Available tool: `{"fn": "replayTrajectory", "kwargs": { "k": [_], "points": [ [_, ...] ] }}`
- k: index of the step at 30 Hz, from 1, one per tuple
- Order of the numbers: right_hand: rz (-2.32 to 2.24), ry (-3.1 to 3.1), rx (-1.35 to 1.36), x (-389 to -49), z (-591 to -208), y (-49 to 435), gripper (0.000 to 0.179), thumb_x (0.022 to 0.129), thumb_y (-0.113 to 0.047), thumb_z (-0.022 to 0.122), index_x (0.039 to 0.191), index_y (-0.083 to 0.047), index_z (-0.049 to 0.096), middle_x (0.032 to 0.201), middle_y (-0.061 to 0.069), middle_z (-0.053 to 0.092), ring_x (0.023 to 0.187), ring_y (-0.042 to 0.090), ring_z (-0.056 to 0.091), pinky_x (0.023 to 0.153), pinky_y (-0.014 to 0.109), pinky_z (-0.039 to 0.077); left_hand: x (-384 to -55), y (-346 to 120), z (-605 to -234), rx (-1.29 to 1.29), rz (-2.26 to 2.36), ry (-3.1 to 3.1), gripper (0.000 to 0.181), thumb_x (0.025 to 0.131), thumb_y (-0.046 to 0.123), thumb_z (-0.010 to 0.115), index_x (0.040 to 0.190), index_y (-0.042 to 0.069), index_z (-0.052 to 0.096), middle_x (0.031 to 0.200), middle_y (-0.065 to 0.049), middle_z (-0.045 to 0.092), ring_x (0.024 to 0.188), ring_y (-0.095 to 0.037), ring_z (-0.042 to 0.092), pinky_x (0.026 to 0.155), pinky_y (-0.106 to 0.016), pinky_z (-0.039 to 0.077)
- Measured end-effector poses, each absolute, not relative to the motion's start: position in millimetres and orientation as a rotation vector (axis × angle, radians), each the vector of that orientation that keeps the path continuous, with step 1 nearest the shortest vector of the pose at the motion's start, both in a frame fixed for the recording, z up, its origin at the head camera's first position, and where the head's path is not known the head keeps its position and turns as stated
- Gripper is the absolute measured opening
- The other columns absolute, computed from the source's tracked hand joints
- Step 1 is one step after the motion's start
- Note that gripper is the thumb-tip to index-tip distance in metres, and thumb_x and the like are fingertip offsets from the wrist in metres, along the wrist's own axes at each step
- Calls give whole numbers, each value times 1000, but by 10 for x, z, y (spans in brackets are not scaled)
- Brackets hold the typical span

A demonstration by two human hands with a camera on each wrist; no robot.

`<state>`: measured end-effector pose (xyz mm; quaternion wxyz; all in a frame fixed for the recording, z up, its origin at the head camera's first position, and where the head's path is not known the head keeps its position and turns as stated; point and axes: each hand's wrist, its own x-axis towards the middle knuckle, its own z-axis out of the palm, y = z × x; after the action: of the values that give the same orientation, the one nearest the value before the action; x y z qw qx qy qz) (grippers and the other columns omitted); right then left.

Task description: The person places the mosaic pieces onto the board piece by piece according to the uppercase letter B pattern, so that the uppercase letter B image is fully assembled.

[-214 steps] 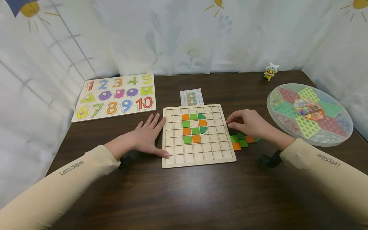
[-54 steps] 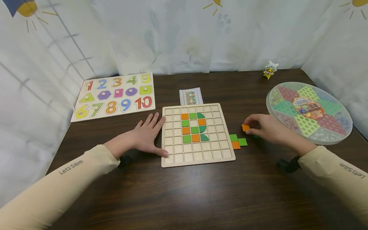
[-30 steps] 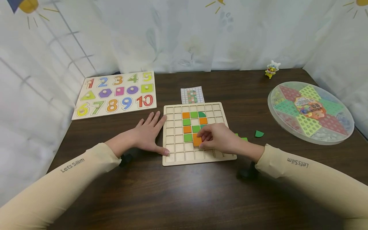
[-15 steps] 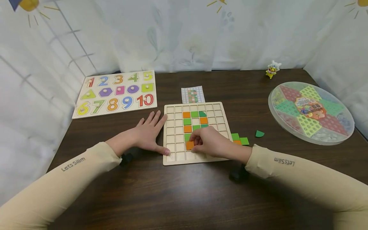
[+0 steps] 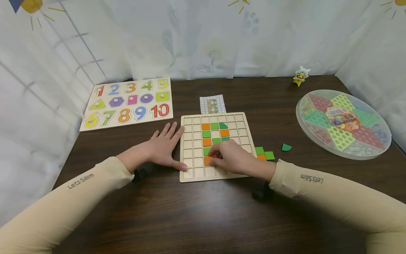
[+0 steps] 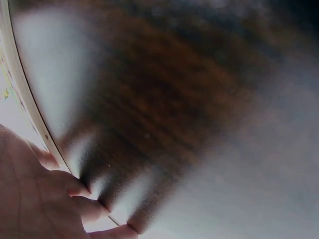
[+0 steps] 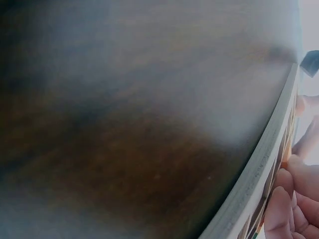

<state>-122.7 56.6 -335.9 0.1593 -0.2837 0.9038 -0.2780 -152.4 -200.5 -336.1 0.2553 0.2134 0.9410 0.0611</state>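
A wooden grid board (image 5: 193,178) lies on the table with orange, green and dark green tiles set in its cells. My left hand (image 5: 160,148) is spread along the board's left side, its thumb over the lower left corner. In the left wrist view, the fingers of my left hand (image 6: 45,199) lie by the board's edge. With curled fingers, my right hand (image 5: 234,158) pinches an orange square tile (image 5: 207,161) at its right side, low in the column of tiles. My right hand (image 7: 294,204) also shows above the board in the right wrist view. It hides some of the tiles.
Loose green tiles (image 5: 269,155) and part of an orange one lie right of the board; a dark green quarter-round tile (image 5: 286,147) lies farther right. A pattern card (image 5: 212,104), a number puzzle (image 5: 127,102), a round game box (image 5: 342,123) and a small figurine (image 5: 300,76) surround it.
My right hand took an orange tile from the right of the board and brought it left over the grid; the tile now sits squarer in a cell below a green one. My left hand stayed.
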Motion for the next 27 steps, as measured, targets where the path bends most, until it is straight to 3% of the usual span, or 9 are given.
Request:
{"fn": "replayTrajectory", "kwargs": {
  "k": [11, 18, 27],
  "points": [
    [-767, 2591, -811, -1227, -3361, 532, 9, 90, -12, 79, 95, -6, 76, 79, -1, 72, 69, 6, 59, 67, 22, 50, -1509, -2019, -3385, 578, 175, 2560, 136, 76, 76, 73, 165, 5, -2, 170, -26, -9, 157, -49, -7, 120, -73, 9],
    [-769, 2585, -829, -1222, -3345, 563, 10, 90, -13, 79, 98, -6, 78, 86, -1, 75, 74, 6, 63, 72, 23, 53, -1492, -2026, -3403, 578, 192, 2557, 135, 76, 75, 73, 165, 5, -2, 170, -26, -9, 157, -49, -7, 120, -73, 8],
    [-808, 2657, -750, -1323, -3227, 1001, 10, 93, -12, 76, 101, -8, 78, 89, 0, 76, 77, 10, 65, 72, 28, 54, -1491, -2020, -3401, 580, 184, 2555, 135, 76, 75, 73, 165, 5, -2, 170, -25, -9, 157, -49, -7, 120, -73, 8]
  ]
}}
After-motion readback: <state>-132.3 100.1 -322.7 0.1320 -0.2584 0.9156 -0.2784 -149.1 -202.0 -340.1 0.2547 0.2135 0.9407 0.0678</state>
